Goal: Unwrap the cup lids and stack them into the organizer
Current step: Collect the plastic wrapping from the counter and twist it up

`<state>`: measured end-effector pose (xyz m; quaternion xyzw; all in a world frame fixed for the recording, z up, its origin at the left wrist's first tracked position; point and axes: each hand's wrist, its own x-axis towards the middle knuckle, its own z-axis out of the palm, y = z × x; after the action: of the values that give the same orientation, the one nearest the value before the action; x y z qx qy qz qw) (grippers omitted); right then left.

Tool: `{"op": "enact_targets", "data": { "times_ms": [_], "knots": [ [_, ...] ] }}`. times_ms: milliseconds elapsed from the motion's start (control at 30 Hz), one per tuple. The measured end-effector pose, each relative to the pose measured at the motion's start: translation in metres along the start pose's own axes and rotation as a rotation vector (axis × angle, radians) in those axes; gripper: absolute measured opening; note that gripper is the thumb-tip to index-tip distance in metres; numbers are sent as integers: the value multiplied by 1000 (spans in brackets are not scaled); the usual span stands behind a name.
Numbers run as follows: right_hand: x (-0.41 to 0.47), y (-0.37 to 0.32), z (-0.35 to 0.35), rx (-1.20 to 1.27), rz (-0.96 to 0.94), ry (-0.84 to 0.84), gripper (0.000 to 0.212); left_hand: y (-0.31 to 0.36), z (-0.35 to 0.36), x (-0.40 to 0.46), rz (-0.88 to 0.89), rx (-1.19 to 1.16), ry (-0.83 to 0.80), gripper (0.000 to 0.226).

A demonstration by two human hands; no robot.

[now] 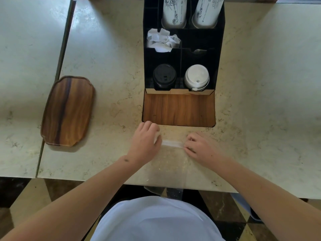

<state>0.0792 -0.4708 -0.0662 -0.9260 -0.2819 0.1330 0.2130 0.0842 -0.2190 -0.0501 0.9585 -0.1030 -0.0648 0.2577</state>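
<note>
In front of the organizer (180, 108), both hands pinch an empty clear wrapper (171, 153) flat on the table (107, 70), left hand (145, 141) and right hand (199, 146) at its top corners, likely folding it, since the lids (196, 77) already sit stacked in the front compartments.
</note>
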Motion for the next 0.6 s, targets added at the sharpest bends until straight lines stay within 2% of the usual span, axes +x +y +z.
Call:
{"op": "enact_targets", "data": {
  "times_ms": [67, 167, 300, 600],
  "knots": [
    [4, 0, 2, 29, 50, -8, 11, 2, 3, 6, 39, 46, -182, 27],
    [10, 3, 6, 83, 148, -38, 8, -1, 5, 13, 41, 128, -373, 28],
    [15, 6, 8, 116, 203, -115, 7, -6, 5, 23, -33, 89, -473, 18],
    [25, -1, -7, 106, 151, -259, 6, -10, 3, 32, -4, 130, -583, 13]
  ]
}}
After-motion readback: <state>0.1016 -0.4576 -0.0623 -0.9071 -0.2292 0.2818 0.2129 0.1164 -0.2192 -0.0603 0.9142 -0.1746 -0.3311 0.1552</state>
